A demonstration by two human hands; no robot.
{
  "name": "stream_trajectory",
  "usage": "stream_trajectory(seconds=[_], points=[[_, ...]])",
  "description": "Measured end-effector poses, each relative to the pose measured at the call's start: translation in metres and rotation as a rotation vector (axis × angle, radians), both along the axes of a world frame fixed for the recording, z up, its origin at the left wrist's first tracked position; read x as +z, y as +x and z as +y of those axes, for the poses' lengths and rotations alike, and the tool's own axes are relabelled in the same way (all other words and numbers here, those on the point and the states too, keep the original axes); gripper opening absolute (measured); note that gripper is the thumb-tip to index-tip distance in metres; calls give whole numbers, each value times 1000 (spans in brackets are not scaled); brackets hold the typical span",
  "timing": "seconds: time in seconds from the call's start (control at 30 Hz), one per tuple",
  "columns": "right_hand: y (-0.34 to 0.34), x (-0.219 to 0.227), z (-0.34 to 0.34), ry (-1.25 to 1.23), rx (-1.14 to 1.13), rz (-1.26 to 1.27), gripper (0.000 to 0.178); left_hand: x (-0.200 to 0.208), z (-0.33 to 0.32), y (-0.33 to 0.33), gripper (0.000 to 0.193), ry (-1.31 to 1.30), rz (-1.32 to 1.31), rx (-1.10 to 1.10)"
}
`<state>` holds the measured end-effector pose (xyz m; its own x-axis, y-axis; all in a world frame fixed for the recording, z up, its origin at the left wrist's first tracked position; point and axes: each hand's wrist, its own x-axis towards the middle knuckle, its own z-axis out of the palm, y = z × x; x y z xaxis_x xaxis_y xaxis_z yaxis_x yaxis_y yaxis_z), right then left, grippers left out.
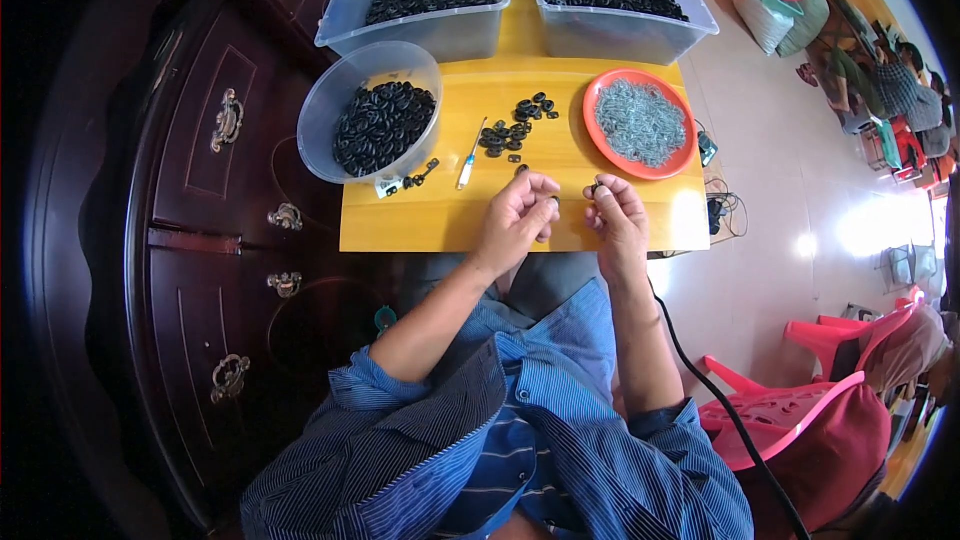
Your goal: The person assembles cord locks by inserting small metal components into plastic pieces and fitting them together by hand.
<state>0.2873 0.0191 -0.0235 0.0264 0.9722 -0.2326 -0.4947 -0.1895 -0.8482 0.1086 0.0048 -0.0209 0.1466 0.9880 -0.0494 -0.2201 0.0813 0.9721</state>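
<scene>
Above the near edge of the yellow table (400, 225), my left hand (518, 218) is closed, thumb against fingers, with a bit of a small black part (555, 199) showing at the tips. Close by on its right, my right hand (618, 218) pinches another small black oval part (597, 187) between thumb and fingertips. Beyond my hands lies a loose pile of black oval parts (497, 137). A screwdriver (467, 168) with a pale blue handle rests left of that pile. To the right, a red plate (590, 130) holds many thin silvery metal pieces (640, 122).
A round clear tub (318, 130) of black parts stands at the left, with small black pieces (425, 172) beside it. Two large clear bins (420, 28) (620, 32) of black parts are at the back. A dark wooden cabinet (200, 210) borders the left; pink chairs (780, 410) stand right.
</scene>
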Motion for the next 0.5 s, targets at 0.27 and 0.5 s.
stream_trajectory(seconds=[0.27, 0.5], points=[[-36, -5, 8, -190, 80, 429, 18, 3, -31, 17, 12, 176, 181, -57], [-39, -5, 4, -186, 33, 352, 17, 14, -29, 8, 13, 584, 471, 4]])
